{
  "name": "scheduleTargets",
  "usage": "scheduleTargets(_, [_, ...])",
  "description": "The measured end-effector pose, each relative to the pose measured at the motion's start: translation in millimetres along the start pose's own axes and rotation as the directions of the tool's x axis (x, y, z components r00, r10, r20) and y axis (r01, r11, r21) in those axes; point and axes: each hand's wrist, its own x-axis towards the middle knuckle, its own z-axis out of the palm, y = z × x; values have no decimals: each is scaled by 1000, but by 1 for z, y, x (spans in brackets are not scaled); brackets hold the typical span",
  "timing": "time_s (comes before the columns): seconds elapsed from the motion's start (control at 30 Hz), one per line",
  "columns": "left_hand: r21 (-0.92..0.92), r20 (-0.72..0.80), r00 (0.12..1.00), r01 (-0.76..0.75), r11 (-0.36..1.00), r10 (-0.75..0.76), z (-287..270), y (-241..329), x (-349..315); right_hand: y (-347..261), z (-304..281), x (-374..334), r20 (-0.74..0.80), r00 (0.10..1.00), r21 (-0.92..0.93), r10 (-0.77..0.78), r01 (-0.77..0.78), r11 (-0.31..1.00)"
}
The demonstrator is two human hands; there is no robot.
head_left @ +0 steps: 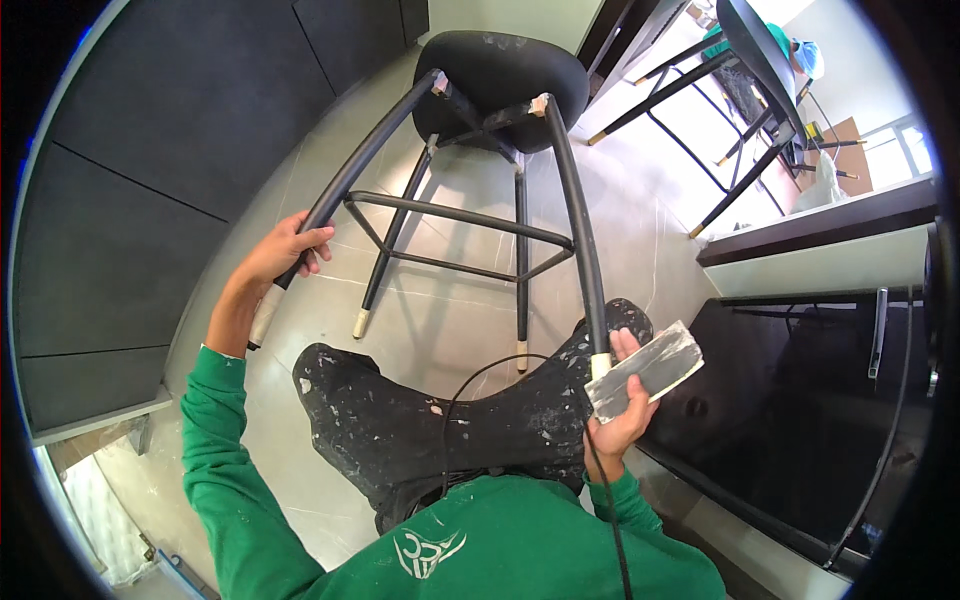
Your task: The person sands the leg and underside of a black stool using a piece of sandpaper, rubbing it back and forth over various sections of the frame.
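Note:
A black bar stool (440,213) is tipped so that its seat (500,75) points away and its legs reach toward me. My left hand (290,250) is wrapped round the left leg (352,172), a little above its pale, light-coloured tip (264,312). In my right hand (628,405) is a flat rectangular sanding block (648,370), grey with worn whitish edges. It sits close beside the pale end of the right leg (577,200); whether block and leg touch, I cannot tell. Pale patches show at the joints under the seat.
A thin black cable (612,500) runs over my paint-spotted trousers. Dark cabinets (140,190) line the left; a glossy dark panel (790,400) stands at right. Farther back are another black stool (765,80), a person in green (775,40) and a cardboard box (850,150).

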Motion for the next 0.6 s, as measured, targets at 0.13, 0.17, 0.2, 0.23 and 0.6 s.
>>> scheduleTargets(0.13, [-94,-55,998,-15,995,10,26,7,-5,-2,-13,48,-122,993,62,4,3,998])
scheduleTargets(0.17, [-161,-67,998,-9,987,-1,36,5,-9,-3,-16,64,-135,991,64,14,-5,998])
scheduleTargets(0.2, [-214,-81,997,-12,977,-5,46,3,-13,-3,-24,80,-124,992,90,29,-18,996])
scheduleTargets(0.23, [-269,-97,995,-19,963,-8,56,0,-18,-2,-32,98,-109,993,116,42,-29,993])
scheduleTargets(0.6, [-717,-272,954,-112,688,-128,153,-10,-50,2,-25,271,121,993,-122,7,7,992])
